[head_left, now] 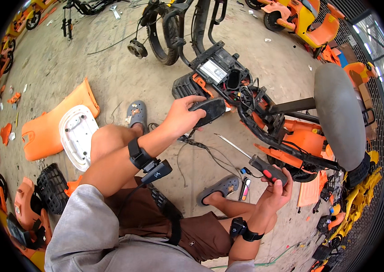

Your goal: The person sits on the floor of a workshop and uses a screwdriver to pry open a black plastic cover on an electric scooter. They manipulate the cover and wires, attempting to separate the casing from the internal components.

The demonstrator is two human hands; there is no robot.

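Head view: gripping black pad (pixel 211 111) in left hand (pixel 182 113), near scooter frame (pixel 264 137) edge; gripping screwdriver (pixel 265 167) in right hand (pixel 274 194); open room between.

Can read no words or numbers; make out only a pale label (pixel 213 71) on the bare-framed scooter (pixel 291 107), too small to decipher, and a white mark (pixel 157 174) on the black wrist device (pixel 162 168).
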